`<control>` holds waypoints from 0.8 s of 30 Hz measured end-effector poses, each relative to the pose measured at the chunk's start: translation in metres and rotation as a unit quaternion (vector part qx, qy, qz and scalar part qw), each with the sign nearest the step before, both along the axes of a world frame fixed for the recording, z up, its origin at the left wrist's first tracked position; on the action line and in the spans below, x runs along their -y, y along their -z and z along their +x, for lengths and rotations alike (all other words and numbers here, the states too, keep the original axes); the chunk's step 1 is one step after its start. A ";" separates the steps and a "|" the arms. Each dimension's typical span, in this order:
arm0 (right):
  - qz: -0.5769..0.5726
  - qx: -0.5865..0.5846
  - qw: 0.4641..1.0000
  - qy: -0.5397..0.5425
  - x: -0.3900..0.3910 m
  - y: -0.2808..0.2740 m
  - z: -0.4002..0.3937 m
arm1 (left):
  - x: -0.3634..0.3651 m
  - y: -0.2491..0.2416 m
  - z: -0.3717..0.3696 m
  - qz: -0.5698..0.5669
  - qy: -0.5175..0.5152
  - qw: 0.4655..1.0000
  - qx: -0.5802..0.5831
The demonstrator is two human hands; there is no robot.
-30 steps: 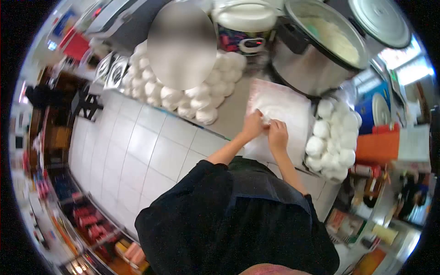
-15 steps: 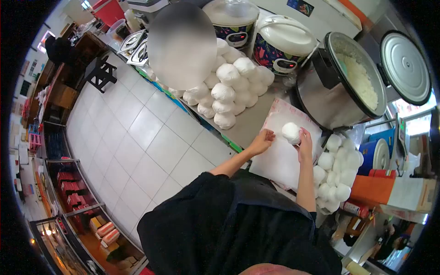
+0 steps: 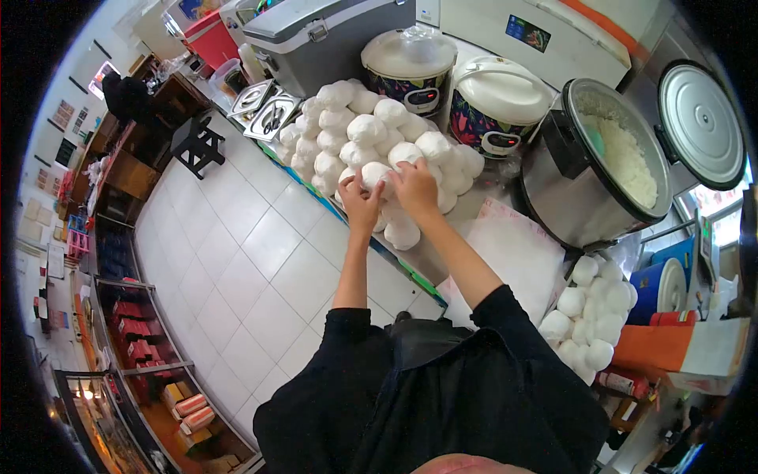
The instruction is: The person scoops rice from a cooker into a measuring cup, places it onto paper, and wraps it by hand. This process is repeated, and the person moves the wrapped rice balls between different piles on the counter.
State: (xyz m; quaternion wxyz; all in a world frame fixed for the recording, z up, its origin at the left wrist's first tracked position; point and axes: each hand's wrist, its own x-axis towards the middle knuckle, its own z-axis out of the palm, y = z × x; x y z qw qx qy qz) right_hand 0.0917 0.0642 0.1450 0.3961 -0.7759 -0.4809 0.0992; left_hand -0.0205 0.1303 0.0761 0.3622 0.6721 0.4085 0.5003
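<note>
Both of my hands are at the front of a heap of white wrapped balls (image 3: 365, 130) on the counter. A white wrapped ball (image 3: 377, 176) sits between them on the heap. My left hand (image 3: 362, 204) has its fingers curled against the ball's near left side. My right hand (image 3: 417, 188) bends its fingers over the right side, also touching neighbouring balls. What is inside the wrapping cannot be seen. To the right of my right arm lies a stack of white paper sheets (image 3: 517, 249) with pink print at its edge.
Cooked rice (image 3: 624, 158) fills a large open cooker (image 3: 560, 186); its round lid (image 3: 700, 122) stands upright. Two patterned rice cookers (image 3: 497, 110) and a grey cool box (image 3: 332, 47) line the back. More white balls (image 3: 588, 308) are heaped at right. Metal trays (image 3: 268, 110) stand at left.
My right hand held a white ball above the paper sheets, with my left hand beside it. Both hands have since moved left and forward to the heap, and the paper sheets are left without a ball.
</note>
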 end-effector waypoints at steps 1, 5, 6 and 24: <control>0.037 0.060 0.997 0.004 0.002 -0.002 0.006 | 0.015 -0.027 -0.002 -0.047 0.016 0.996 -0.074; 0.141 0.263 0.954 -0.032 0.002 0.008 0.026 | 0.022 -0.020 0.013 0.147 -0.095 0.962 -0.209; 0.139 0.264 0.954 -0.026 -0.001 0.015 0.031 | 0.020 -0.019 0.017 0.149 -0.089 0.963 -0.207; -0.213 0.191 0.953 0.101 0.269 0.118 0.073 | 0.037 -0.045 0.054 0.226 -0.071 0.931 -0.278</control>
